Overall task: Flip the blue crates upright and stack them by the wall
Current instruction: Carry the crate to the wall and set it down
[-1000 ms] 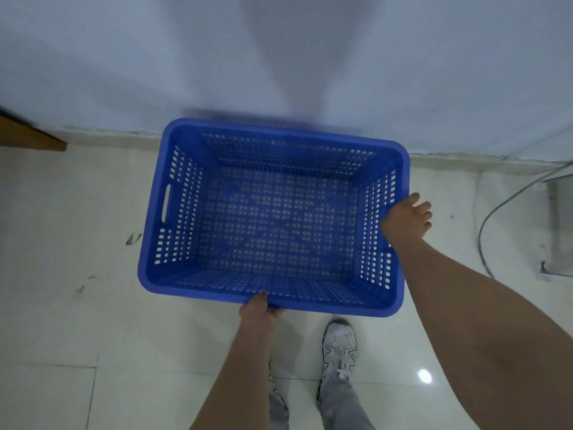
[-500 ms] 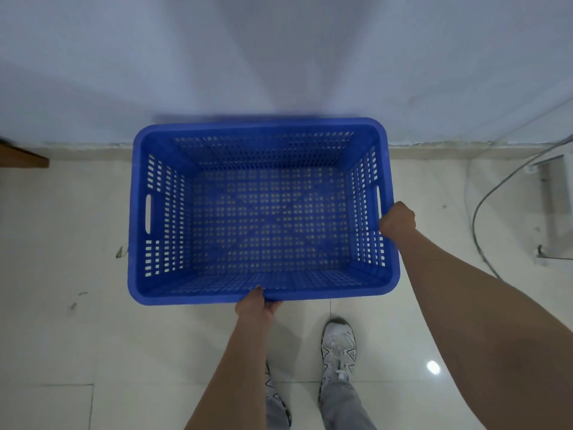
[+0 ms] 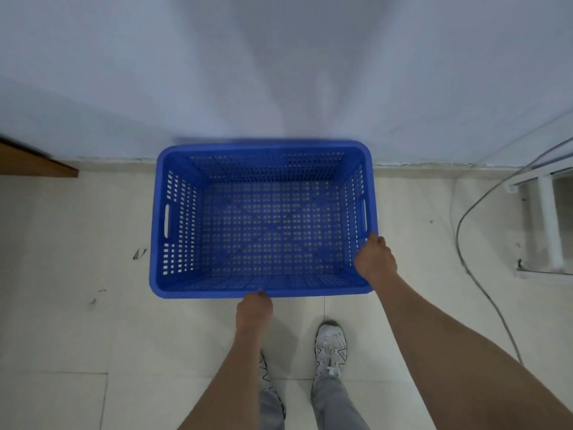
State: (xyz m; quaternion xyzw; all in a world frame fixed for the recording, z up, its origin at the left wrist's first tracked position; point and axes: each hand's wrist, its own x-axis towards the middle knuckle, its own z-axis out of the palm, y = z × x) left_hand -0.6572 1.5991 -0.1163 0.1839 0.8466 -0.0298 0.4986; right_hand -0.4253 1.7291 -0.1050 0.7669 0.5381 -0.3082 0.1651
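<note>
One blue perforated crate stands upright and open-topped on the tiled floor, its far rim against the pale wall. It holds nothing. My left hand grips the middle of the near rim. My right hand is closed on the right rim near the front right corner, just below the side handle slot. No other crate is in view.
A brown wooden edge juts in at the left by the wall. A grey cable curves across the floor at the right, beside a white frame. My two shoes stand just behind the crate.
The crate has straightened and moved away from me to the wall, lower toward the floor. My right hand slid from the side wall back to the front right corner of the rim.
</note>
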